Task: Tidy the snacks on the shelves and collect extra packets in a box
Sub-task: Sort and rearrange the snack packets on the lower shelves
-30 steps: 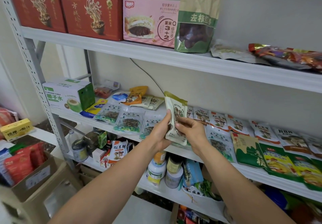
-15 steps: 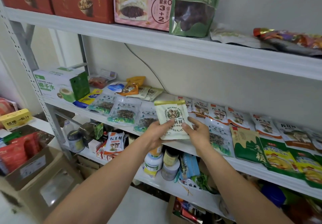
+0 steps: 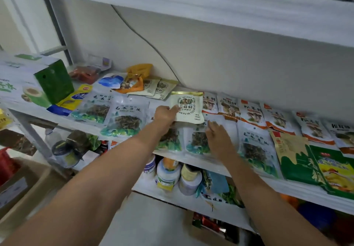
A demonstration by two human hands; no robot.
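The person's left hand [image 3: 166, 114] is pinching the cream packet [image 3: 189, 108] by its left edge, thumb on the printed face, and is holding it just above the back half of the middle shelf [image 3: 193, 161]. It is hanging between the loose heap of small packets [image 3: 153, 86] by the wall and the row of mushroom packets [image 3: 251, 113]. The right hand [image 3: 218, 138] is lying open, fingers fairly straight, over the clear packets [image 3: 124, 119] at the front of the shelf. I cannot tell whether it is pressing them.

The cream packet is looking light and soft to me, a thin sealed pouch that is bending a little at its lower corner. The film is probably slick, so the flat sealed edges or the gold top strip are seeming the safest places to hold it, not the puffy middle.

Down at the left a cardboard box [image 3: 28, 192] is standing open on the floor, with something red [image 3: 5, 161] showing at its rim, too blurred to name. On the shelf below, several jars [image 3: 168, 175] are standing close together.
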